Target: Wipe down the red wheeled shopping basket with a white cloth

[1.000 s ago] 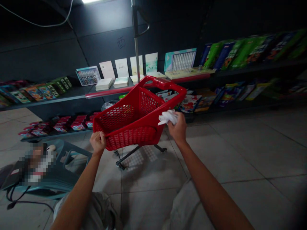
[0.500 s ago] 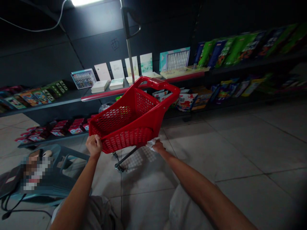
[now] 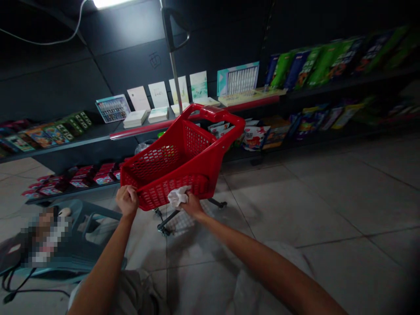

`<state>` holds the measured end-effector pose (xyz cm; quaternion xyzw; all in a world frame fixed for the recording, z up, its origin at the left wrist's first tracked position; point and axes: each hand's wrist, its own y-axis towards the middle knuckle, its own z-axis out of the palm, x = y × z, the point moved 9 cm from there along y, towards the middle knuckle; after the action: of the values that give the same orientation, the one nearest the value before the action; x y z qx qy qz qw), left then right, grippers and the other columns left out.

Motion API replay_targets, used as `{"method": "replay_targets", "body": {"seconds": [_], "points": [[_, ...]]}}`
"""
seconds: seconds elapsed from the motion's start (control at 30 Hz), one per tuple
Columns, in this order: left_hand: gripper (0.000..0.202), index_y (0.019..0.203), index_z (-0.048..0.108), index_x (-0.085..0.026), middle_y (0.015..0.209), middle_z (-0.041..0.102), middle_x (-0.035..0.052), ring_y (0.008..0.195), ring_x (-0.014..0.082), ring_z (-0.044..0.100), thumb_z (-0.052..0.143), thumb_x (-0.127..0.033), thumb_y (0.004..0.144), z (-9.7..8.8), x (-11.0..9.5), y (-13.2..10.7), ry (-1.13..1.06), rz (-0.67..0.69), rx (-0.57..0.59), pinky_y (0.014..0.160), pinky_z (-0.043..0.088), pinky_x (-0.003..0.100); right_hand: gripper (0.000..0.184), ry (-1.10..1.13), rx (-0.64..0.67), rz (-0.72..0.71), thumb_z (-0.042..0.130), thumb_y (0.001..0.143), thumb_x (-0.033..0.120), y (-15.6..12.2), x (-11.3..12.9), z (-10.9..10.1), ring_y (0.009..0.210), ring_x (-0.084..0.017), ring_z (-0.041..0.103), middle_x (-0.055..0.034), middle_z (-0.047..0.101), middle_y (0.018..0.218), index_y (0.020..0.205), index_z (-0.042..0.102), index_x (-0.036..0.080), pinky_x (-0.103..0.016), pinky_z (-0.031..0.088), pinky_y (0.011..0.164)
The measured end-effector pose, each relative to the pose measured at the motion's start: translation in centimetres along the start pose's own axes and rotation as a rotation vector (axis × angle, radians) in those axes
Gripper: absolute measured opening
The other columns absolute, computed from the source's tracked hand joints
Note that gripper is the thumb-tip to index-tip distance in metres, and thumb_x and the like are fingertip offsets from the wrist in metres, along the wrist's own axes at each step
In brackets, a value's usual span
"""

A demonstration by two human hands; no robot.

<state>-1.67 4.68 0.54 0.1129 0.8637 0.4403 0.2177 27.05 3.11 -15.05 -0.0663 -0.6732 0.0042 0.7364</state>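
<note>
A small red plastic shopping cart (image 3: 197, 151) stands on the tiled floor in front of me, tilted a little. My left hand (image 3: 127, 200) is closed on the near left corner of its rim. My right hand (image 3: 193, 204) is closed on a crumpled white cloth (image 3: 178, 195) and presses it against the cart's near front wall, low down. The cart's black frame and wheels (image 3: 163, 228) show beneath it.
Dark shelves (image 3: 98, 131) with boxed goods, cards and books run along the back wall. A metal pole (image 3: 171, 61) rises behind the cart. A blue-grey plastic stool (image 3: 88, 227) stands at the lower left, with a cable on the floor. My legs fill the bottom.
My right hand moved with the cloth from the cart's right rim down and left to the near front wall. My left hand kept its grip on the rim.
</note>
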Motion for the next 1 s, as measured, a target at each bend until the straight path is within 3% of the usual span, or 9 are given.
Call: {"method": "replay_targets", "body": {"seconds": [0.1,0.2,0.3,0.4,0.53,0.8,0.9,1.0], "points": [[0.041,0.068,0.059,-0.025,0.072,0.063,0.0083,0.082,0.0248,0.059,0.035,-0.03,0.102,-0.2,0.0,-0.1,-0.007,-0.014,-0.029,0.085,0.046,0.041,0.055,-0.194,-0.119,-0.273,0.072,0.066,0.018,-0.3,5.6,-4.8,0.104,-0.028,0.069,-0.0059,0.074,0.111,0.121,0.064,0.022,-0.039,0.053,0.096],[0.04,0.07,0.061,-0.024,0.076,0.063,0.0092,0.091,0.0269,0.059,0.037,-0.03,0.101,-0.4,-0.1,-0.3,-0.002,-0.032,-0.049,0.091,0.045,0.045,0.065,-0.185,-0.447,-0.494,0.066,0.07,0.026,-1.4,10.6,-12.3,0.118,-0.029,0.065,-0.0132,0.068,0.127,0.133,0.055,0.018,-0.042,0.049,0.107],[0.038,0.077,0.065,-0.023,0.087,0.066,0.0106,0.1,0.0282,0.058,0.037,-0.031,0.101,-0.7,-0.3,-0.5,0.029,-0.059,-0.073,0.099,0.043,0.049,0.057,-0.149,-0.701,-0.605,0.061,0.075,0.032,-2.2,13.3,-18.2,0.12,-0.028,0.063,-0.0158,0.065,0.129,0.129,0.051,0.018,-0.043,0.046,0.11],[0.034,0.1,0.069,-0.021,0.107,0.067,0.0134,0.112,0.0298,0.056,0.037,-0.031,0.102,-1.0,-1.0,-0.8,0.069,-0.105,-0.129,0.107,0.038,0.053,0.05,-0.162,-0.801,-0.603,0.057,0.076,0.034,-1.9,14.2,-21.0,0.118,-0.026,0.064,-0.0153,0.064,0.127,0.124,0.048,0.02,-0.043,0.047,0.108],[0.032,0.123,0.059,-0.017,0.124,0.062,0.0179,0.124,0.0317,0.053,0.039,-0.027,0.101,-1.8,-2.0,-0.8,0.077,-0.216,-0.246,0.113,0.035,0.055,0.051,-0.153,-0.786,-0.53,0.056,0.076,0.036,-0.6,14.1,-20.8,0.115,-0.026,0.064,-0.0147,0.064,0.126,0.123,0.047,0.02,-0.042,0.049,0.105],[0.045,0.125,0.058,-0.015,0.14,0.049,0.0219,0.14,0.0404,0.04,0.068,-0.024,0.082,-4.8,-1.0,2.4,0.111,-0.424,-0.263,0.121,0.026,0.066,0.049,-0.065,-0.712,-0.458,0.056,0.076,0.041,1.0,13.8,-17.9,0.11,-0.025,0.065,-0.0127,0.068,0.122,0.121,0.052,0.02,-0.038,0.051,0.1],[0.044,0.13,0.057,-0.016,0.14,0.052,0.0194,0.14,0.0365,0.043,0.063,-0.027,0.088,-4.6,-3.8,3.9,0.027,-0.269,-0.177,0.123,0.03,0.062,0.051,0.019,-0.67,-0.472,0.059,0.076,0.045,1.8,13.6,-17.6,0.109,-0.025,0.066,-0.011,0.069,0.12,0.12,0.055,0.02,-0.039,0.052,0.1],[0.044,0.139,0.053,-0.02,0.143,0.054,0.0159,0.143,0.0307,0.045,0.056,-0.033,0.097,-2.3,-8.6,4.1,-0.102,-0.047,0.007,0.125,0.034,0.054,0.056,0.152,-0.572,-0.508,0.064,0.078,0.049,2.9,13.4,-17.0,0.113,-0.025,0.067,-0.0103,0.069,0.126,0.124,0.056,0.019,-0.04,0.052,0.102]]}}
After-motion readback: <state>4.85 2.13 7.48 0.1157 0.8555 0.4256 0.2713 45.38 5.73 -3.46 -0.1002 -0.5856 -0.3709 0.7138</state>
